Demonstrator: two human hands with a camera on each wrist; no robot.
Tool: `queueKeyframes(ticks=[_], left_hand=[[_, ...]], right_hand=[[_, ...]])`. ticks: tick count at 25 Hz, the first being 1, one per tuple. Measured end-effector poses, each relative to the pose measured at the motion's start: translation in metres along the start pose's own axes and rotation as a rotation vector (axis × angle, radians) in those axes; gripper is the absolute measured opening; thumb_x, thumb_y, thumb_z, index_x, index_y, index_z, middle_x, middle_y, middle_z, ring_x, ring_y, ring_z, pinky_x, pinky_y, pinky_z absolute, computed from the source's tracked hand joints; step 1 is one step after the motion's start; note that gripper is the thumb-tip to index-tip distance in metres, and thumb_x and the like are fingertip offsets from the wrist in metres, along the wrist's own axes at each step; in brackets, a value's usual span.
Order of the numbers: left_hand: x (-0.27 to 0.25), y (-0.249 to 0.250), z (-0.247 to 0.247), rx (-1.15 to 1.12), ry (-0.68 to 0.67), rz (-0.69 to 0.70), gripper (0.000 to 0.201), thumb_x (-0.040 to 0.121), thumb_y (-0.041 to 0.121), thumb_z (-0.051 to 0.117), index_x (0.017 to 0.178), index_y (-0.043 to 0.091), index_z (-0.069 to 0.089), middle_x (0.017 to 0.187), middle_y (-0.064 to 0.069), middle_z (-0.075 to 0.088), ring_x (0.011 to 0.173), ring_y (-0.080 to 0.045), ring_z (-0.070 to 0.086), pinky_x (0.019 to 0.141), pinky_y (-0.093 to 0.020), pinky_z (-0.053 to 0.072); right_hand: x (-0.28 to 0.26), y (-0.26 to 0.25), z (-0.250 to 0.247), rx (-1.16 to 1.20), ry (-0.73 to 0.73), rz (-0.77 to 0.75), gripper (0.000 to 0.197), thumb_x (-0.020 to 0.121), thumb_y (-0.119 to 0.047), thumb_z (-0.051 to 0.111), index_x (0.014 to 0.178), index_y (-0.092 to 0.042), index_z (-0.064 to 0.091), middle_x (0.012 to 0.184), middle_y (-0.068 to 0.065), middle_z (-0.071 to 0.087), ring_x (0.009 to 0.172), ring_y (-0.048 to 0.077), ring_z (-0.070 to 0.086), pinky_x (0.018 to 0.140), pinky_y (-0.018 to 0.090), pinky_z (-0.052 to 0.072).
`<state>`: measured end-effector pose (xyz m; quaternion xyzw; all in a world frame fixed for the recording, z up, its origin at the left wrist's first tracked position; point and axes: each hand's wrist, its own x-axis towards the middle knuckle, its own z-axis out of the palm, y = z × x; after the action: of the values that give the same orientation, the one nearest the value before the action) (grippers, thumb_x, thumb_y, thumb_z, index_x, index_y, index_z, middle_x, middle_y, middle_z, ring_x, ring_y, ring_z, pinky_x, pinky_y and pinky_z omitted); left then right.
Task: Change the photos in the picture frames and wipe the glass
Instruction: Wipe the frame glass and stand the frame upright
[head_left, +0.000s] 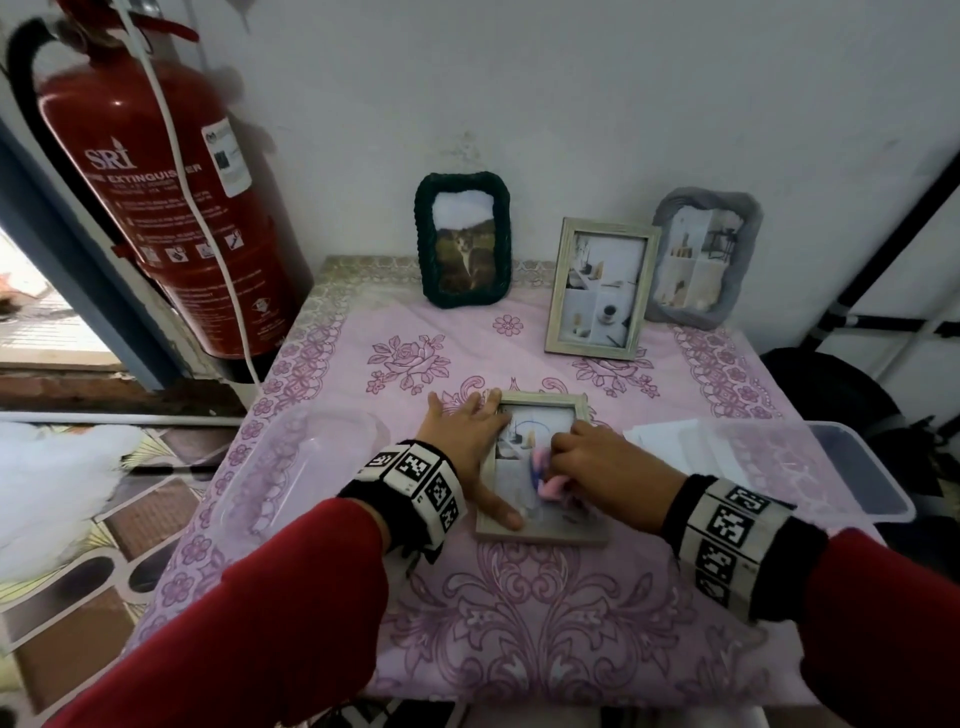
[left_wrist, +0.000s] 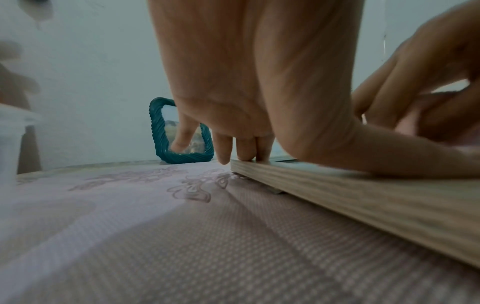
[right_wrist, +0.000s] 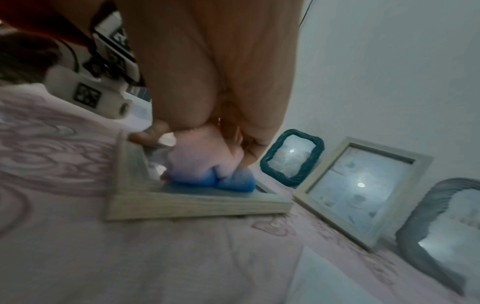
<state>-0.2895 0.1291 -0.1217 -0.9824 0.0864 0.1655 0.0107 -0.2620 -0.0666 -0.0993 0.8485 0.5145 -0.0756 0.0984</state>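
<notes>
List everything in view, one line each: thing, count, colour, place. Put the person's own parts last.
flat wooden frame: 1, pale wood, lying flat mid-table under both hands
cloth: 1, pink and blue, bunched on the flat frame's glass
standing wooden frame: 1, pale wood, upright at the back
green frame: 1, dark green, against the wall, back left
grey frame: 1, grey, against the wall, back right
plastic lid: 1, clear, left on the table
plastic box: 1, clear, right table edge
papers: several, white, beside the box
tablecloth: 1, pink floral, covering the table
fire extinguisher: 1, red, on the wall, left
left hand: flat, pressing the flat frame's left edge
right hand: gripping the cloth
</notes>
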Motion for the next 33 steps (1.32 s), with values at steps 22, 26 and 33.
queueKeyframes(ticks=[22,26,33], left_hand=[[-0.002,-0.003,0.002,-0.057,-0.003,0.014,0.133,0.042,0.087,0.059,0.148,0.025,0.007,0.159,0.0,-0.008,0.146,-0.021,0.006,0.112,-0.064,0.004],[-0.002,-0.001,0.002,-0.055,0.008,0.011,0.133,0.04,0.086,0.06,0.147,0.024,0.011,0.159,-0.001,-0.005,0.146,-0.021,0.008,0.112,-0.063,0.006],[-0.004,-0.001,0.003,-0.055,-0.013,0.01,0.131,0.043,0.086,0.059,0.147,0.026,0.006,0.159,0.001,-0.009,0.146,-0.023,0.008,0.112,-0.064,0.005]], right_hand=[[0.016,0.008,-0.015,-0.089,-0.037,0.121,0.025,0.092,-0.02,0.036,0.106,-0.021,0.056,0.114,-0.002,0.055,0.109,0.02,0.042,0.087,0.029,0.028],[0.034,-0.001,-0.014,0.038,-0.061,0.118,0.017,0.089,-0.017,0.041,0.093,-0.024,0.057,0.114,0.003,0.056,0.106,0.022,0.047,0.094,0.034,0.036],[-0.01,-0.014,-0.002,-0.001,0.032,-0.055,0.024,0.095,-0.023,0.038,0.113,-0.021,0.054,0.114,-0.001,0.051,0.106,0.021,0.043,0.088,0.032,0.031]])
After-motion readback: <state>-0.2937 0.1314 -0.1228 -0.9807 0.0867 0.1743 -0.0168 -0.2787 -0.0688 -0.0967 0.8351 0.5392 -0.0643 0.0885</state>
